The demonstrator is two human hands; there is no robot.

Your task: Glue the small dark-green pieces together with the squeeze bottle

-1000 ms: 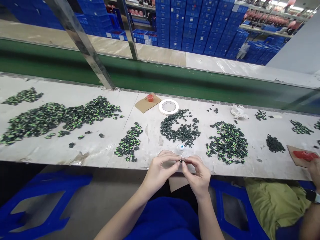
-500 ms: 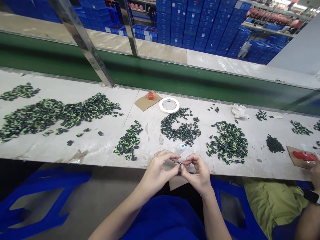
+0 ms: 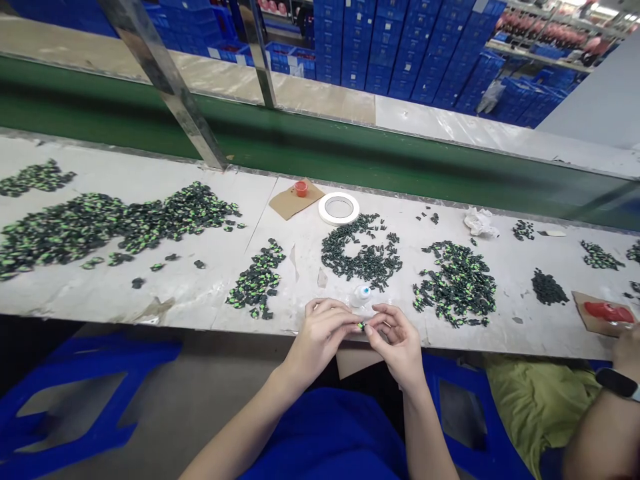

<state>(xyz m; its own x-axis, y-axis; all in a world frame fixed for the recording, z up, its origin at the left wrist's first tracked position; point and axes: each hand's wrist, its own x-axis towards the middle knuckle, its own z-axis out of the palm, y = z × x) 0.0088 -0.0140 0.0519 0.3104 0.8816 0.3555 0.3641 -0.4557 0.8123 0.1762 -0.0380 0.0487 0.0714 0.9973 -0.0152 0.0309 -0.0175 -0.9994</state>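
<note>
Pinching a dark piece, left hand and right hand partly hide it.

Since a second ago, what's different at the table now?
The left hand has turned so its back shows more, and the right hand looks more open. A co-worker's watch has shifted leftward in the picture. A small dark-and-green part remains between the hands; bottle, tape roll and heaps look unmoved.

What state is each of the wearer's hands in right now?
Left hand: closed, pinching a small green and black part.
Right hand: curled at that part; whether it grips cannot be told.
</note>
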